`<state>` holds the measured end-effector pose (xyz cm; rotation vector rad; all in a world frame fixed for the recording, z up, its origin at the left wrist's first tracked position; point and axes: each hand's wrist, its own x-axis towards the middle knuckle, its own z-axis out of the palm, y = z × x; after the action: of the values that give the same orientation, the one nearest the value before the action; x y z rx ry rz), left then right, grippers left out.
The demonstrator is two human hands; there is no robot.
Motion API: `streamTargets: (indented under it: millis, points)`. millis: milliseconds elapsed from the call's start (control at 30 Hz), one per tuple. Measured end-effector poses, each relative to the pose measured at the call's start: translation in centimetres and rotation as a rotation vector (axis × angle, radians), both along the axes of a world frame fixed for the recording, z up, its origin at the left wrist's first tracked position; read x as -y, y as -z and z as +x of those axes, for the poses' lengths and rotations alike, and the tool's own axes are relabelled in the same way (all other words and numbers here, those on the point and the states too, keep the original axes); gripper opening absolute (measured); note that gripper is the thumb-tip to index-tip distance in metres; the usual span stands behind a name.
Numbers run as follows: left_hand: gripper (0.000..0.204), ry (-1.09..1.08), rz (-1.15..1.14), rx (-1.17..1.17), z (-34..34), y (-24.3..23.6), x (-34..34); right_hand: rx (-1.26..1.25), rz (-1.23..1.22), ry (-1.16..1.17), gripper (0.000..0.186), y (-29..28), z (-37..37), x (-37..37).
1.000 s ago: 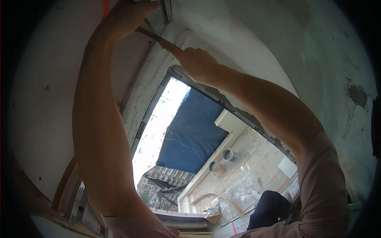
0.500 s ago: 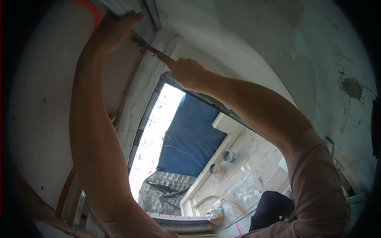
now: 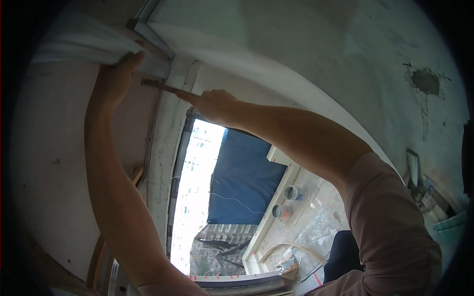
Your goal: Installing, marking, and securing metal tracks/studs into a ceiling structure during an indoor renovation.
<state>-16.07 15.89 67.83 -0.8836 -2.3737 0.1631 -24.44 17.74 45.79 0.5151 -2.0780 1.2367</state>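
1. Wall (image 3: 316, 59): the grey-white plastered expanse across the far side and right of your view.
2. Dark-framed opening (image 3: 174, 190): below your raised arms, with a blue sheet (image 3: 244, 177) across part of it.
3. Pale panel (image 3: 81, 39): far left, long and motion-blurred. Your left hand (image 3: 116, 81) meets its near edge, thumb showing; the other fingers are hidden, so their closure cannot be told.
4. Narrow hand tool (image 3: 168, 89): between your hands, gripped in your right hand (image 3: 217, 106), forefinger extended along it. Its head points left, near your left wrist; its exact kind is unclear.
5. Step in hand, as judged: you appear to be steadying the panel while holding the tool ready beside it. The next move would call for a firm left hold and the tool's head kept clear of your fingers.
6. Change from half a second ago: both hands sit lower in view, the tool lies more level, and more of the panel shows.
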Motion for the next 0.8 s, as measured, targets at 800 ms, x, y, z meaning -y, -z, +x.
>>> streamTargets:
  millis: [800]
  points:
    - [0.038,0.078,-0.093,0.025,-2.2,-2.1,1.2,-0.126,-0.030,0.170,0.063,7.2,-0.3,-4.4]
